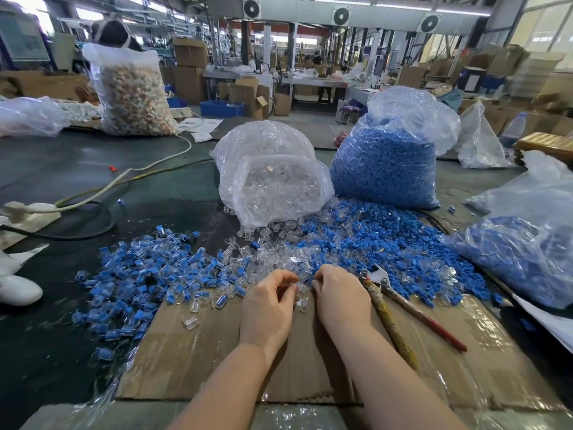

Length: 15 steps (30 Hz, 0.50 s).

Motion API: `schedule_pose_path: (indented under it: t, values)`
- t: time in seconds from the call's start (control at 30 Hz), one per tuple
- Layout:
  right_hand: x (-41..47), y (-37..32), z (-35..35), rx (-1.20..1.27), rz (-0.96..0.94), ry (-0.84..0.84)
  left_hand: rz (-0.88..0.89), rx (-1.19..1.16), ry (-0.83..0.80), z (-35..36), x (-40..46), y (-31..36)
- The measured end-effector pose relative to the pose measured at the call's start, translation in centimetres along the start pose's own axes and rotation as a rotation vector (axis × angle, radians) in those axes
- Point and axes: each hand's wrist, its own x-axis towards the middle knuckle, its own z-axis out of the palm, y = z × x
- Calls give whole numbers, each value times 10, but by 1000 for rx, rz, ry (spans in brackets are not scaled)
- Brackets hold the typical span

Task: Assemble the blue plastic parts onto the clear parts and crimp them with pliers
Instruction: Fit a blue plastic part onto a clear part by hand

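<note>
Cardboard lay nearest, flat under both forearms, w/ clear film over its near edge. On it the left hand and right hand sat close together, knuckles up, fingers curled in toward each other. Left fingers seemed to pinch a small clear part at the tips; right fingertips were bent and pinched beside it, but what they held, if anything, couldn't be told – too small and glassy. A few loose clear pcs lay just below the fingertips.

Just right of the right hand lay the pliers, untouched, metal head up near the knuckles, one worn yellowish handle and one red handle running back toward the person.

Left of the fingers spread a heap of assembled pcs, blue inside clear. Straight ahead of the fingertips was a patch of clear parts; ahead and to the right, a wide spill of blue parts.

Beyond the fingers stood a clear-parts bag, mouth tipped toward the hands, and right of it a tall blue-parts bag. Far right sat another bag of blue pcs. Far left, cables crossed the dark surface, and a bag of pale mixed pcs stood well back.
</note>
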Motion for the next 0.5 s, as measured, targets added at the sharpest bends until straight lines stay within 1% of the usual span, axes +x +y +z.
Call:
schedule_pose_path:
  t: [0.1,0.23,0.5]
  values:
    - [2,0,2,-9,39,16,0,2,3,0,0,0]
    - [2,3,2,119,79,40,10,13,-4,0,2,-2]
    - [-18,11,-2,383,-10,112,28,28,-40,0,1,-2]
